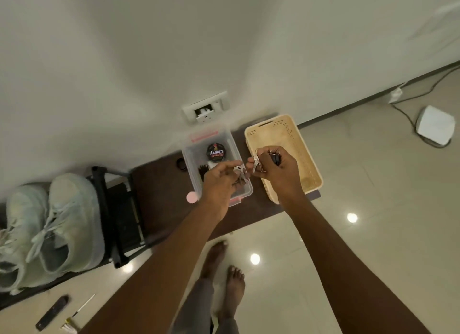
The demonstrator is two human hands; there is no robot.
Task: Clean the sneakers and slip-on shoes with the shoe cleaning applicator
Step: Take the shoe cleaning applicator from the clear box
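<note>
So from my end this looks like we're barely out of the gate on the shoe job. Both hands are up over the dark surface (159, 184) by the wall, and they're busy with what looks like a bunch of keys (257, 163), not shoes. My right hand (276, 169) has its fingers curled round the key bunch, above the cream basket (306, 159), and my left hand (221, 179) seems to be pinching a small metal bit just beside it, over the clear plastic box (239, 191); it's too blurry to say what exactly. The pale sneakers (49, 224) sit untouched on the black rack (109, 209) off to the left, laces still tied, well apart from the hands. I can't spot the slip-ons anywhere. No obvious applicator either: there's a round polish tin (216, 152) in the clear box and some dark thing next to it half hidden under my left hand, could be a brush, can't tell. My guess is nothing has been cleaned yet, so grabbing the applicator, doing the sneakers and finding the slip-ons is all still to come.
</note>
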